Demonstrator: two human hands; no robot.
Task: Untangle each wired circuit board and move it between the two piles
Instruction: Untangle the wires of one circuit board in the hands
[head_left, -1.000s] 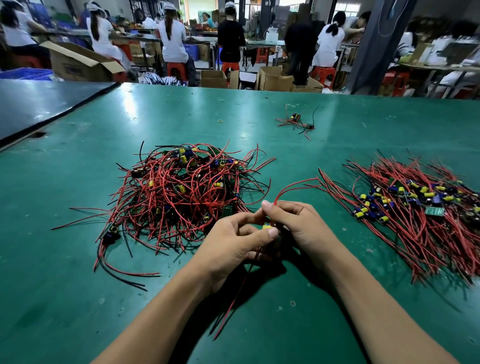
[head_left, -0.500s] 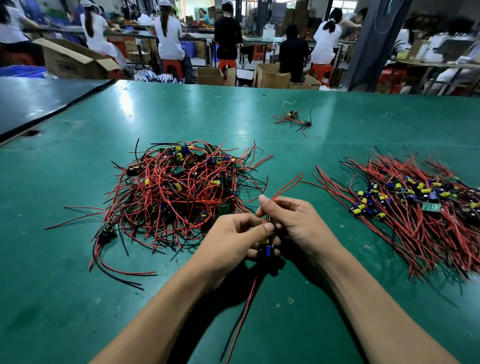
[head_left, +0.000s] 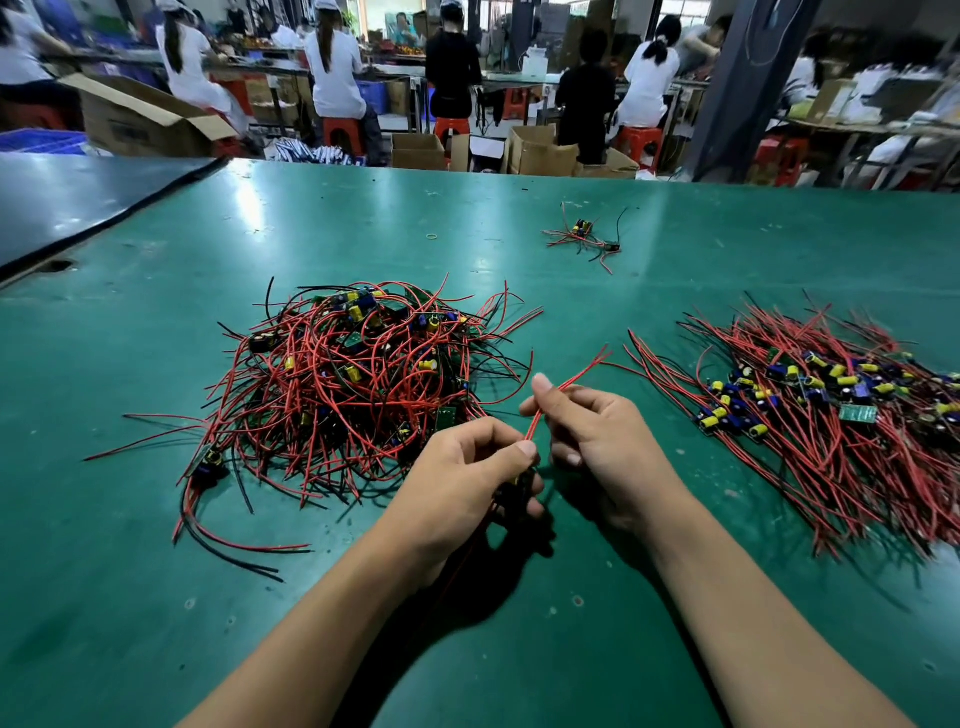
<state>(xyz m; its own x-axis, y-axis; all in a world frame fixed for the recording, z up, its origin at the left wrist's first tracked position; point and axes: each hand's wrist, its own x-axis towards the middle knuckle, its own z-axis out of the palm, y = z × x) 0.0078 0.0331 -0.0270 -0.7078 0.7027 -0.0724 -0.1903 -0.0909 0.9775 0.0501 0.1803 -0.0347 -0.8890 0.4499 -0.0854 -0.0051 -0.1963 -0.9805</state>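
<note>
Head view: closed left-hand grip, fingers curled round a wired circuit board, mostly hidden under thumb and fingers, just a dark body with a yellow speck visible. Closed right-hand grip as well, pinching the board's red wires between thumb and forefinger, right above the left thumb, other fingers curled in. Wire ends fanning out up and to the right past the right forefinger, off the desk. More red wire trailing down below the left palm, in shadow. Both grips nearly touching, raised over the desk, between the two piles. Tangled pile just left of the left-hand grip, wires looping every way. Combed-out pile to the right, wires roughly parallel, apart from the right-hand grip. One stray wired board far back on the desk, well apart from both piles, small rubber band to its left.
</note>
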